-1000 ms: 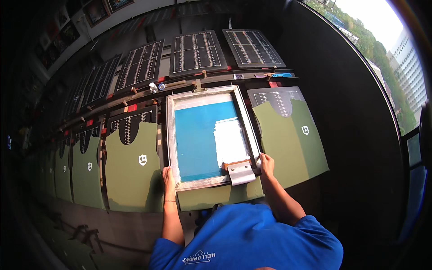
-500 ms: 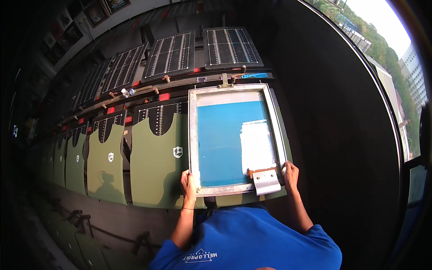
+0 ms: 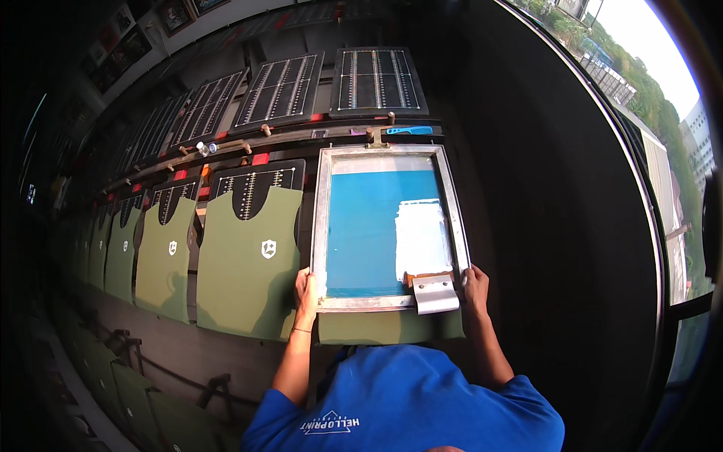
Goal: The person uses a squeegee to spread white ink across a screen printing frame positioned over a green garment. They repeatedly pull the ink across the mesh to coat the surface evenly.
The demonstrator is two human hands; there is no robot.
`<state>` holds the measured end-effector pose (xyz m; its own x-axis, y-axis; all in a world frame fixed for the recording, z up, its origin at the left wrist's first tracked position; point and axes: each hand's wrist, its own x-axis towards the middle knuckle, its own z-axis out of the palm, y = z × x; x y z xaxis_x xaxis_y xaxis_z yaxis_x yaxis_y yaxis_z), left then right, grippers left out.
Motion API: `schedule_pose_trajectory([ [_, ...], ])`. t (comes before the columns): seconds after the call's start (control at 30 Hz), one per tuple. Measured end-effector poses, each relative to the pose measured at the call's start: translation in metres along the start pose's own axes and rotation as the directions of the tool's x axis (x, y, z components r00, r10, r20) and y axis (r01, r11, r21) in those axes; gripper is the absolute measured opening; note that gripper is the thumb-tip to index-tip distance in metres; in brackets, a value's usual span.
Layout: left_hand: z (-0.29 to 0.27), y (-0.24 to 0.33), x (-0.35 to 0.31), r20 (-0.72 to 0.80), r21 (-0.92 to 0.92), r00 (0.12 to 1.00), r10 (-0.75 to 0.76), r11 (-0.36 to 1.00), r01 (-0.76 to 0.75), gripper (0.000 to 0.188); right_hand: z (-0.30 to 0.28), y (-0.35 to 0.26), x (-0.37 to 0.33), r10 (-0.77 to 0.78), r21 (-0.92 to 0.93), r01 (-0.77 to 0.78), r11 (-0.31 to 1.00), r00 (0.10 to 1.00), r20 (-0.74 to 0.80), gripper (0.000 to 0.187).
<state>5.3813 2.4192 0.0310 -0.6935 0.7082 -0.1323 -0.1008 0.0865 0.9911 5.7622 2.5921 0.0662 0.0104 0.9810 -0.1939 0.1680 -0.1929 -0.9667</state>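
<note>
Between my two hands is a screen-printing frame (image 3: 322,226) with a metal border and blue mesh (image 3: 361,233). My left hand (image 3: 305,292) is closed around its left side near the front corner. Opposite it, my right hand (image 3: 476,288) grips the right side, fingers partly hidden by the border. White ink (image 3: 422,237) coats a patch on the mesh's right half. A squeegee (image 3: 435,294) with a bent metal handle rests at the near end of that patch, overhanging the front border. Under the frame, a green shirt (image 3: 392,329) shows along the near edge.
Left of the frame, a green shirt (image 3: 241,279) with a white shield print lies on a black board, with several more beyond. Black marked boards (image 3: 376,83) stand across a rail holding a blue tool (image 3: 409,130) and small containers (image 3: 207,148). A dark wall and window flank the right.
The frame has shifted rightward relative to the shirts, with both hands still on it. The printed shirt to its left is now more fully uncovered. The squeegee has stayed on the frame.
</note>
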Motion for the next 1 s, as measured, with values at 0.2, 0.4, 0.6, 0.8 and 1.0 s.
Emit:
schedule_pose_trajectory([
  [0.2,-0.004,0.019,0.004,0.091,0.067,0.996,-0.012,0.998,0.006,0.038,-0.015,-0.010,-0.016,-0.010,0.237,-0.011,0.972,0.996,0.086,0.046],
  [0.4,-0.004,0.019,-0.003,0.033,0.020,0.999,-0.009,1.000,0.009,0.042,-0.002,0.032,0.002,-0.092,0.267,0.110,0.957,0.993,-0.079,0.051],
  [0.6,-0.015,-0.021,0.007,-0.099,-0.129,0.982,-0.162,0.980,0.149,0.051,0.008,0.038,-0.002,-0.123,0.014,0.126,0.992,0.981,-0.152,0.040],
  [0.8,0.000,-0.034,0.004,-0.241,-0.118,0.962,-0.127,0.988,0.101,0.041,0.013,0.051,-0.003,-0.194,-0.177,0.158,0.972,0.959,-0.208,0.041],
  [1.0,-0.011,-0.064,0.012,-0.284,-0.033,0.956,-0.072,0.997,0.065,0.038,0.020,0.034,-0.011,-0.168,-0.292,0.105,0.951,0.966,-0.199,0.043],
])
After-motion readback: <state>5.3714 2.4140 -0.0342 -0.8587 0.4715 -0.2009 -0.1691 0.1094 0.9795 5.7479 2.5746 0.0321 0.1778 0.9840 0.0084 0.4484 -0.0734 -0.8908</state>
